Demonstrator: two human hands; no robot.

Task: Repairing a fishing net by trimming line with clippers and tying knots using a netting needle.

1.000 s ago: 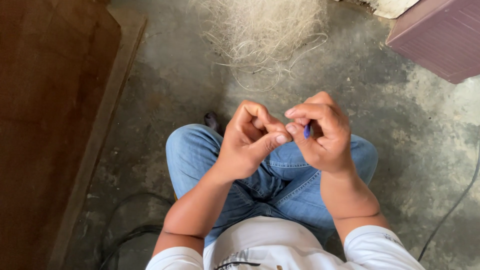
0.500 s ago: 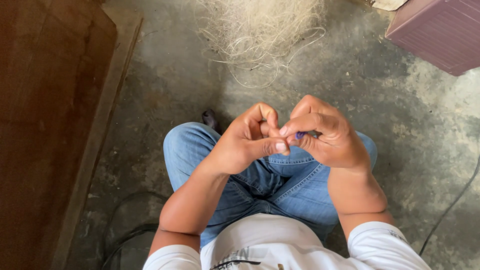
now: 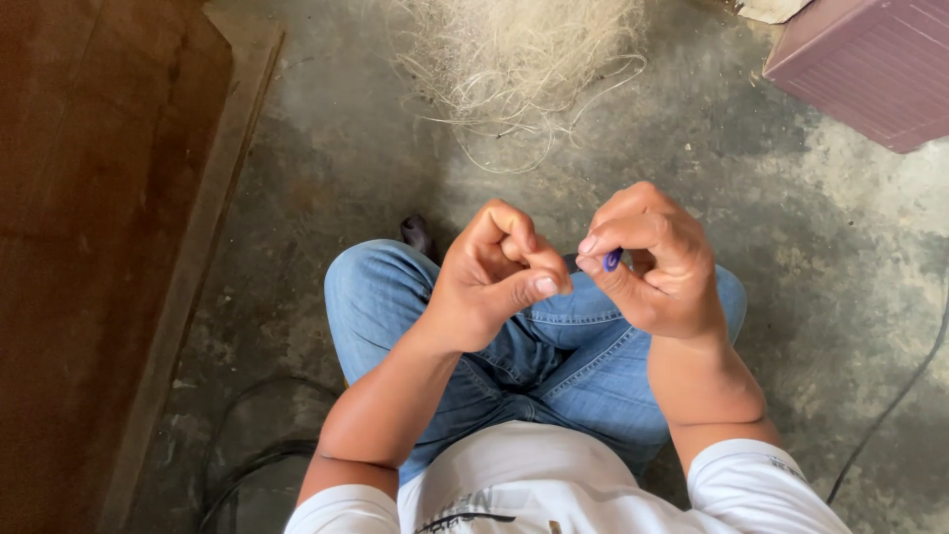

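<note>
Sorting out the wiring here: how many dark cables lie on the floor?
2: a looped cable at lower left beside the wooden board, and a thin cable along the right edge. More may run out of view.

Bead [image 3: 613, 259]: deep blue-violet, small, plain. Jeans [image 3: 554, 356]: mid-blue denim, paler on the knees, light stitching. Shirt [image 3: 534, 485]: white, dark print at the chest. Fibre heap [image 3: 514, 49]: pale straw-beige, tangled strands. Floor [image 3: 791, 247]: grey concrete, mottled light and dark. Board [image 3: 99, 247]: reddish-brown wood. Crate [image 3: 870, 69]: dusty mauve, fine ribbed lines. Cable [image 3: 890, 405]: black.

Soft even daylight, sharp focus
</note>
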